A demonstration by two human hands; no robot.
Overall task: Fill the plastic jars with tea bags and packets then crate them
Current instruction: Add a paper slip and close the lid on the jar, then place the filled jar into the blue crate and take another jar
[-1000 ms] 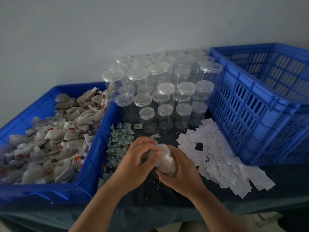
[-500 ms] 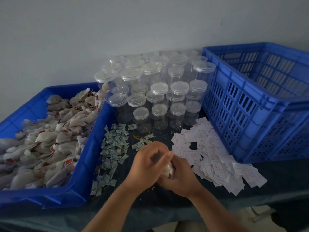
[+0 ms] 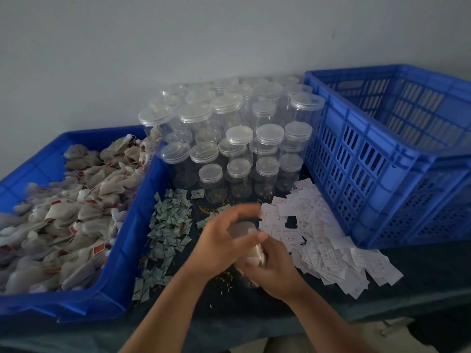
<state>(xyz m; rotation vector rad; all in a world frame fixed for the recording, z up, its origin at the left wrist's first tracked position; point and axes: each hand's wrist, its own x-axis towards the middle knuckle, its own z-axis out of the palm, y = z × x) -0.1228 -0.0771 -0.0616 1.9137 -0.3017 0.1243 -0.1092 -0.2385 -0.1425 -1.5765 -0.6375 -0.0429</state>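
My right hand (image 3: 276, 272) wraps the jar (image 3: 254, 250) body, left hand (image 3: 225, 242) curls over its top, both together above the table (image 3: 254, 301) centre. Light, slick, thin plastic I reckon: grip mid-body, don't crush.

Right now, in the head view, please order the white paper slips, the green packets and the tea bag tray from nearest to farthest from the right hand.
1. White paper slips: directly beside the right hand, on its right.
2. Green packets: left, past the left hand.
3. Tea bag tray: farthest, far left.
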